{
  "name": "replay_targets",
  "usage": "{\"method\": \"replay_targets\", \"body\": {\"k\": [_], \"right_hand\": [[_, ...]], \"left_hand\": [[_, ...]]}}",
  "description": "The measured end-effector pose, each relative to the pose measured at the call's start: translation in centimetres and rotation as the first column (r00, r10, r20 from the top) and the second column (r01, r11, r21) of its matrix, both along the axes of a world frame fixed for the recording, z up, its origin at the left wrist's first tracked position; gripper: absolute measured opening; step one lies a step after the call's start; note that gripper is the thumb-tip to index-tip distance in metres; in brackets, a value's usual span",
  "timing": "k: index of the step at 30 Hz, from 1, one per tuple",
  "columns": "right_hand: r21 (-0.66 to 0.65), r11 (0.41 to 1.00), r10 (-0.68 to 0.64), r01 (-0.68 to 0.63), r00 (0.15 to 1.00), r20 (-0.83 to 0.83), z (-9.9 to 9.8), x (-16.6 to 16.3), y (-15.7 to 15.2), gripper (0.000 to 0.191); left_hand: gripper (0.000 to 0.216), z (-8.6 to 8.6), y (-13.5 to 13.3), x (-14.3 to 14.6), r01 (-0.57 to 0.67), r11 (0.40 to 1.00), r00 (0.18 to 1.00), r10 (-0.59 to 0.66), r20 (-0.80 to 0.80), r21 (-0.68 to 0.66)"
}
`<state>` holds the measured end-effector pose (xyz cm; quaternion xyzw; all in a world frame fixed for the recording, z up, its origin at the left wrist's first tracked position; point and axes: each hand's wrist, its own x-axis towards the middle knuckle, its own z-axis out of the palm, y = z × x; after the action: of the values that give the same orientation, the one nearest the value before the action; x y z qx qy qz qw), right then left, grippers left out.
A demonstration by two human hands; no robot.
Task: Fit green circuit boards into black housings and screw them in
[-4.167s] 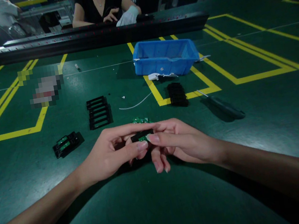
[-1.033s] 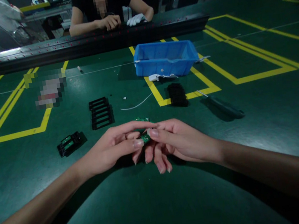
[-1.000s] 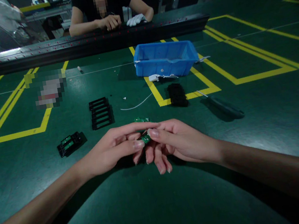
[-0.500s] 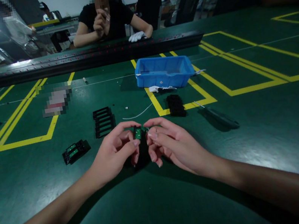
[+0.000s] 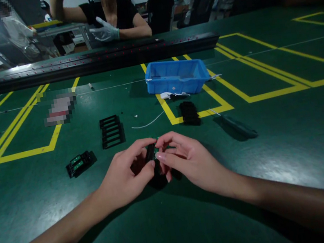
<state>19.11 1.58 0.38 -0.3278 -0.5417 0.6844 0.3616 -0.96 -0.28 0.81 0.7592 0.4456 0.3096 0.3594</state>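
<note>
My left hand (image 5: 124, 177) and my right hand (image 5: 187, 160) meet at the middle of the green table, fingertips pinched together. Between them they hold a small black plastic holder (image 5: 151, 153) with a green circuit board in it; most of it is hidden by my fingers. A few more green boards (image 5: 163, 148) lie just behind my fingers. Left of my hands lies a black holder with green boards fitted (image 5: 80, 163). A stack of empty black frames (image 5: 112, 131) sits further back.
A blue bin (image 5: 177, 76) stands on yellow floor-tape lines behind a black stack of parts (image 5: 189, 113). A dark tool (image 5: 236, 127) lies to the right, a white wire (image 5: 149, 122) in the middle. A black rail (image 5: 93, 61) crosses the table; a person with a white glove (image 5: 105, 30) sits beyond it.
My hands have drawn slightly nearer to me and closed tighter round the black holder; the green board is less visible. The person opposite has raised an arm and moved the gloved hand.
</note>
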Motion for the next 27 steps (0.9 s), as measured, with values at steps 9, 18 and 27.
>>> {"method": "replay_targets", "body": {"k": [9,18,27], "right_hand": [[0.002,1.0,0.001,-0.001,0.999,0.036,0.59,-0.1,0.15,0.017],[0.017,1.0,-0.011,0.011,1.0,0.012,0.17,-0.18,0.13,0.009],[0.052,0.998,-0.023,0.022,0.999,0.024,0.02,-0.15,-0.28,0.017]], "left_hand": [[0.037,0.55,-0.25,0.22,0.03,0.993,0.997,-0.021,-0.078,0.118],[0.035,0.02,0.09,0.04,0.044,0.999,0.999,-0.044,-0.012,-0.004],[0.036,-0.34,0.1,-0.14,0.029,0.997,0.999,-0.027,0.017,-0.078]]}}
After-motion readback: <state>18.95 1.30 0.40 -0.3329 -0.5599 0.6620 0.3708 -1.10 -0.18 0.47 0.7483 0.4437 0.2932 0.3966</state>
